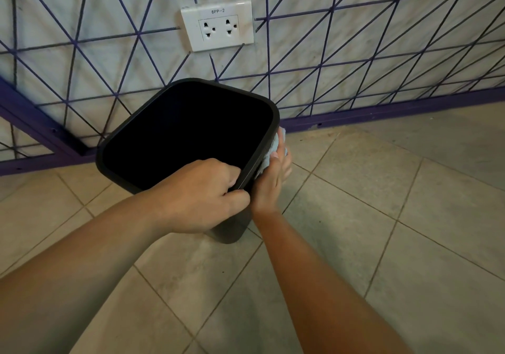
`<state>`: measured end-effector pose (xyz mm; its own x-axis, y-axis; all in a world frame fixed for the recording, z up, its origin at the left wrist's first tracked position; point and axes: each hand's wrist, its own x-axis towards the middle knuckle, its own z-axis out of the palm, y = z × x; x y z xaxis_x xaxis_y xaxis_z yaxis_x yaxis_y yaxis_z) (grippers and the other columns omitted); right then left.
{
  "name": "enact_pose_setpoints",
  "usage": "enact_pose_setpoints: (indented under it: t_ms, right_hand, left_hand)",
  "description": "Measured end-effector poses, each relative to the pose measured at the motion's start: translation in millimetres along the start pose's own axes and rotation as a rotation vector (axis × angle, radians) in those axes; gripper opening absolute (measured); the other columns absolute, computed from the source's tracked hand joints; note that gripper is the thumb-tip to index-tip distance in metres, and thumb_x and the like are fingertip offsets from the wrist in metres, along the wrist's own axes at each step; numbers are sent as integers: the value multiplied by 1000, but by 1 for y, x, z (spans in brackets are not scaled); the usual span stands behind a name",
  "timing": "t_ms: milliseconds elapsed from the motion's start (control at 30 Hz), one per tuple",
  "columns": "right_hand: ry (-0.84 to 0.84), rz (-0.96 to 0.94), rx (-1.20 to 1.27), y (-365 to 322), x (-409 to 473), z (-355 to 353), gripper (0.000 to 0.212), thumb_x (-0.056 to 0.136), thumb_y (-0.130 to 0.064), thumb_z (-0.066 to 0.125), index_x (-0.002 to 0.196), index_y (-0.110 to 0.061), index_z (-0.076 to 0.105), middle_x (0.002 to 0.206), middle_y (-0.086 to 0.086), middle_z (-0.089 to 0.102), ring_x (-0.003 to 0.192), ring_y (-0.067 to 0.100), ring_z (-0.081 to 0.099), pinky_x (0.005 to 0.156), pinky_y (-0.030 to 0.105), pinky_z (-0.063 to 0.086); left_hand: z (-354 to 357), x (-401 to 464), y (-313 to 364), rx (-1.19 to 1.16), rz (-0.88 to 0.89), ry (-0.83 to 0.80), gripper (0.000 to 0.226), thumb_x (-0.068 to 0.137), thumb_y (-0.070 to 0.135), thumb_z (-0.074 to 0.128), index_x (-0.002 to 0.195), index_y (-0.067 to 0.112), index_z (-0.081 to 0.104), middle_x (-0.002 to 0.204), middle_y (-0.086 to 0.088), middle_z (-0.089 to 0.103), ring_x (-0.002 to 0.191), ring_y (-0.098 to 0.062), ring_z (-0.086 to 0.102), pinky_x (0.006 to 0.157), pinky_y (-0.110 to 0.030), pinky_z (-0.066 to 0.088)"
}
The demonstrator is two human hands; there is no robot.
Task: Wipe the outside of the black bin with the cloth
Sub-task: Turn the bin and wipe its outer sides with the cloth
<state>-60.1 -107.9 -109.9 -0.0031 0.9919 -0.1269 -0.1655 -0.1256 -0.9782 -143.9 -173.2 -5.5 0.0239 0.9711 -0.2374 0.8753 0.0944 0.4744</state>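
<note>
The black bin (153, 113) stands on the tiled floor close to the wall, its square mouth open toward me and dark inside. My left hand (202, 195) grips the near rim, fingers curled over the edge into the bin. Against the bin's right outer side my right hand (273, 178) holds a light blue cloth (276, 145). Only part of the cloth shows between the hand and the bin wall.
A white wall with purple diagonal lines and a purple skirting (382, 110) runs behind the bin. A white double socket (217, 25) sits on the wall above it. Grey floor tiles (382, 203) spread to the right and front.
</note>
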Motion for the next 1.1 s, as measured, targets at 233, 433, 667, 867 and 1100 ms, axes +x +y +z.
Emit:
enact_pose_setpoints:
  t_ms: [233, 433, 667, 867, 1100]
  right_hand:
    - [16, 219, -109, 34, 2, -13, 68, 103, -48, 21, 146, -10, 58, 146, 17, 51, 141, 32, 43, 125, 50, 31]
    - [171, 408, 167, 24, 2, -52, 34, 116, -26, 26, 123, -25, 60, 123, 10, 61, 110, 21, 60, 99, 37, 51]
    - [236, 419, 181, 29, -24, -96, 45, 115, -34, 32, 149, -20, 59, 148, 16, 59, 122, 22, 54, 95, 34, 42]
    - [155, 413, 180, 25, -38, -100, 40, 112, -37, 33, 143, -31, 58, 137, 9, 63, 122, 26, 60, 82, 30, 48]
    - [135, 319, 262, 6, -55, -64, 30, 105, -44, 35, 129, -37, 52, 145, 11, 52, 122, 24, 58, 88, 26, 51]
  left_hand:
    - [-3, -1, 1, -35, 12, -28, 36, 86, 34, 56, 59, 13, 45, 52, 0, 43, 47, -17, 44, 47, -40, 40]
    - [-10, -12, 1, -9, 14, -139, 27, 95, 44, 54, 75, 25, 57, 67, 3, 59, 59, -7, 58, 57, -32, 51]
    - [-20, -25, 9, 47, -82, -130, 14, 97, 31, 55, 111, 34, 55, 96, 11, 66, 91, -9, 66, 77, -31, 58]
    - [17, -32, 38, 374, -134, 213, 12, 102, 34, 38, 103, 22, 38, 67, 3, 55, 53, -12, 56, 47, -29, 44]
    - [13, -21, 47, 446, -104, 205, 35, 103, 47, 29, 95, 19, 49, 70, 0, 56, 60, -14, 58, 60, -36, 54]
